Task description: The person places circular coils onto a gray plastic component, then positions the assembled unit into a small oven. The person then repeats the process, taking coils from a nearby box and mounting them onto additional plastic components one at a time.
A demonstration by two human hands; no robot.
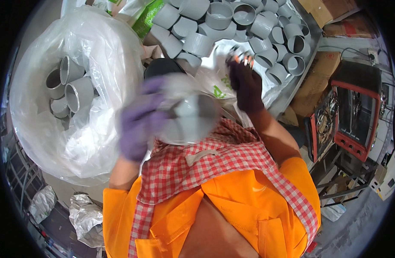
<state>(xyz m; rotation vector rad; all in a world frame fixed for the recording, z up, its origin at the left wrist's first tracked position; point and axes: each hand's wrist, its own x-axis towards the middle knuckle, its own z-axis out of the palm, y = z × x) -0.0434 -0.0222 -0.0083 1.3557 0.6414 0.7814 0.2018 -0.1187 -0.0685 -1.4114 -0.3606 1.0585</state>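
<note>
My left hand (141, 118), in a purple glove, is wrapped round a grey plastic pipe fitting (191, 118) in front of my apron. Motion smears both, but the fitting's wide round opening shows. To the right and farther off, my right hand (245, 88), in a dark purple glove, is closed round a small hand tool (242, 59) with orange and dark parts. Blur hides the tool's exact kind. Beyond it lies a heap of grey pipe fittings (219, 16) on a metal-edged table.
At my left stands a large clear plastic bag (34, 107) with several grey fittings (79, 94) inside. White and green plastic bags (219, 91) lie on the table. A red-framed oven (356, 118) with its door open and cardboard boxes (315, 81) stand at the right.
</note>
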